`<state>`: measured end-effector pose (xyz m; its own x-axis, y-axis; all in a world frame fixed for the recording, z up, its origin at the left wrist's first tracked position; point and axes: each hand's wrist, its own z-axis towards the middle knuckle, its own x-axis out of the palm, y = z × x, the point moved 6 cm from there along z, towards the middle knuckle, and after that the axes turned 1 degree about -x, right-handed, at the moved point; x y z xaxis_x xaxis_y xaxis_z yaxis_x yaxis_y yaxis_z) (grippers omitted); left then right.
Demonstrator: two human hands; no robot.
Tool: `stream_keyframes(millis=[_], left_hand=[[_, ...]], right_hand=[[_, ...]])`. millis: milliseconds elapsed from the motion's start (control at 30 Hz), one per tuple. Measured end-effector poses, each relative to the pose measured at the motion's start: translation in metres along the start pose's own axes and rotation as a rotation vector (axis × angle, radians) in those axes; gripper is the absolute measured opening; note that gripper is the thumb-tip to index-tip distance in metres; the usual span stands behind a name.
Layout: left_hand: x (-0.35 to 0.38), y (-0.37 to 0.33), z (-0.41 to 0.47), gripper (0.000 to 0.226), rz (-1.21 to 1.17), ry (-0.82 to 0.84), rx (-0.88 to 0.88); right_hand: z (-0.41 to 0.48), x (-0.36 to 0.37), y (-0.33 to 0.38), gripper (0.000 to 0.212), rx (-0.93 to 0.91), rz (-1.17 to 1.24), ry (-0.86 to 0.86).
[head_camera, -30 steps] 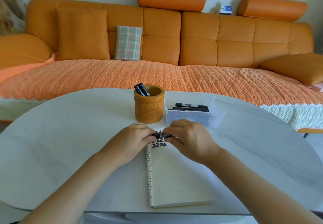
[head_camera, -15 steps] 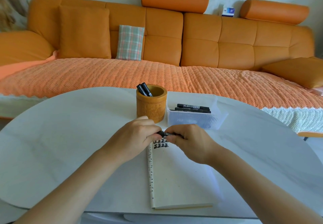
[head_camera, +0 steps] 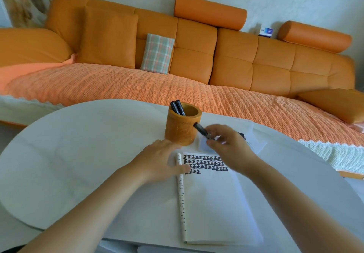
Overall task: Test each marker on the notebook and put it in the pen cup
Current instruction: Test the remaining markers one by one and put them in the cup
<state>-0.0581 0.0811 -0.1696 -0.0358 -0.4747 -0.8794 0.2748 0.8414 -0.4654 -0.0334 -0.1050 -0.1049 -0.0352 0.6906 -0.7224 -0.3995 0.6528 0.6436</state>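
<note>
Right fingers [head_camera: 220, 129] pinch a marker [head_camera: 201, 129] before the cup [head_camera: 183, 128]; left fingers [head_camera: 169, 146] rest flat at the notebook [head_camera: 212, 203]. This looks like the stowing step: next, raise it above the cup, then release.

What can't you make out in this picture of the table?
Head view only:
- Clear tray: mostly hidden behind the right hand; how many markers remain cannot be counted.
- Marker in the right hand: motion-blurred; cap on or off unclear.
- Pen cup: its wall hides the two stored markers' lower ends.
- Small box on the sofa back: too small to read.
</note>
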Motion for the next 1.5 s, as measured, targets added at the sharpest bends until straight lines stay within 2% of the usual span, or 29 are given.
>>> stream_keyframes(millis=[133, 267, 433, 533, 667, 767, 867, 933, 1033, 1133, 1400, 1500], left_hand=[[0.013, -0.002, -0.002, 0.089, 0.087, 0.079, 0.056], [0.019, 0.002, -0.002, 0.099, 0.099, 0.089, 0.060], [0.019, 0.007, 0.003, 0.097, 0.099, 0.070, 0.079], [0.019, 0.008, 0.005, 0.094, 0.096, 0.080, 0.079], [0.020, 0.005, 0.005, 0.095, 0.115, 0.081, 0.075], [0.023, -0.002, -0.001, 0.103, 0.127, 0.102, 0.076], [0.027, -0.003, -0.003, 0.114, 0.145, 0.139, 0.069], [0.028, 0.000, -0.001, 0.117, 0.138, 0.163, 0.064], [0.029, 0.002, 0.004, 0.118, 0.132, 0.187, 0.066], [0.028, 0.002, 0.007, 0.114, 0.144, 0.184, 0.077], [0.027, 0.001, 0.014, 0.089, 0.163, 0.096, 0.070], [0.026, 0.001, 0.017, 0.089, 0.180, 0.081, 0.069]], right_hand=[[0.038, -0.022, 0.025, 0.021, -0.005, 0.152, -0.195], [0.080, -0.032, 0.044, 0.019, -0.057, 0.108, -0.296], [0.115, -0.008, 0.048, 0.020, -0.071, -0.099, -0.189], [0.125, 0.012, 0.041, 0.015, 0.018, -0.309, -0.015], [0.130, 0.026, 0.038, 0.024, 0.047, -0.534, 0.145], [0.133, 0.020, 0.039, 0.026, 0.019, -0.403, 0.168], [0.132, -0.003, 0.029, 0.017, 0.016, -0.290, 0.042], [0.128, -0.013, 0.011, 0.019, 0.042, -0.390, 0.039], [0.115, -0.017, -0.024, 0.027, 0.133, -0.643, 0.190], [0.103, -0.021, -0.057, 0.035, 0.211, -0.763, 0.298], [0.100, -0.012, -0.079, 0.042, 0.212, -0.758, 0.456], [0.104, -0.011, -0.086, 0.032, 0.218, -0.719, 0.453]])
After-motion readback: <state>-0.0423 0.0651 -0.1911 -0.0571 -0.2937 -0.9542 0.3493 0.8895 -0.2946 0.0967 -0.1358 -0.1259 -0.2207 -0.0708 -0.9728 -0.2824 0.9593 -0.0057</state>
